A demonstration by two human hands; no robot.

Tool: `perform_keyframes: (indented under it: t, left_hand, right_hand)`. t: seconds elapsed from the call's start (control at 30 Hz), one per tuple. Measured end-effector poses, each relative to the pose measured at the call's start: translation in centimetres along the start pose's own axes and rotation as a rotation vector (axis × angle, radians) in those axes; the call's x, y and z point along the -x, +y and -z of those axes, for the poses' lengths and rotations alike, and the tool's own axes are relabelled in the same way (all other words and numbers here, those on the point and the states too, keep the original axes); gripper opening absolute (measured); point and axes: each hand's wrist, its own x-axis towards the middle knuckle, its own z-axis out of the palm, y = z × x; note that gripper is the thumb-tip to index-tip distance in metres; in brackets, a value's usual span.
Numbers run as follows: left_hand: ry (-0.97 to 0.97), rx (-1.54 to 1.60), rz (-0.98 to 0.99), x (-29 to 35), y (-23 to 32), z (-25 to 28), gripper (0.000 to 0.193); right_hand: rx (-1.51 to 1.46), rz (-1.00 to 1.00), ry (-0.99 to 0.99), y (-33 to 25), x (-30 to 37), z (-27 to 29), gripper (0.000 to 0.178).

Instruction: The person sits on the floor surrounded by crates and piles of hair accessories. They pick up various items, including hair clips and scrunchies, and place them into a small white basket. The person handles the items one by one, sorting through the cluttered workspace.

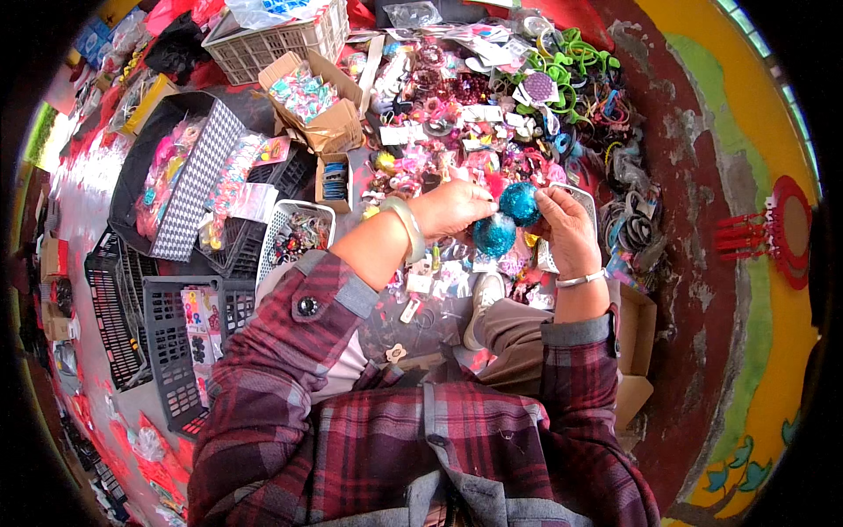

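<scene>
In front of me, over the heap of hair accessories, my two hands hold a pair of glittery teal round pieces [520, 204]. My left hand [450, 209] is closed, thumb and fingers pinched at the upper left of the lower teal round piece [494, 235]. My right hand [569, 230] pinches the right side of the upper one. The two rounds touch or overlap; how they are joined is hidden. Something small and red [495, 184] shows by the left fingertips. A pale bangle [407, 227] is on my left wrist and a silver one [580, 278] on my right.
Below the hands spreads a pile of mixed accessories [439, 158], with green headbands [571, 66] at far right. Left stand a white basket [327, 211], a small carton [334, 206], a houndstooth box [198, 180] and black crates [167, 351]. An open carton [637, 342] is beside my right arm.
</scene>
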Motion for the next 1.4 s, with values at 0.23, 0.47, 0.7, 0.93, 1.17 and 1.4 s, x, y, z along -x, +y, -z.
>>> perform_keyframes:
  t: [0.23, 0.47, 0.7, 0.93, 1.17, 1.4]
  left_hand:
    - [-0.054, 0.491, 0.086, 0.5, -0.7, -0.3, 0.024]
    - [0.124, 0.505, 0.154, 2.7, -1.8, -2.0, 0.011]
    - [0.350, 0.602, 0.083, 2.2, -1.1, -3.1, 0.011]
    - [0.307, 0.573, 0.107, 1.7, -1.7, -2.5, 0.012]
    - [0.289, 0.524, 0.121, 1.4, -2.0, -2.3, 0.011]
    - [0.235, 0.510, 0.106, 1.1, -1.9, -2.2, 0.013]
  right_hand:
    - [-0.033, -0.043, -0.019, -0.4, 0.5, -0.6, 0.015]
    - [0.036, 0.013, -0.069, 1.2, 1.2, -0.9, 0.013]
    - [0.081, 0.071, 0.042, 1.3, 0.9, -1.1, 0.012]
    - [0.268, 0.012, 0.023, -0.6, 1.5, -0.4, 0.013]
    - [0.355, 0.010, -0.047, -0.4, 1.3, 0.4, 0.015]
    - [0.501, 0.057, -0.118, 0.3, 1.0, -0.3, 0.028]
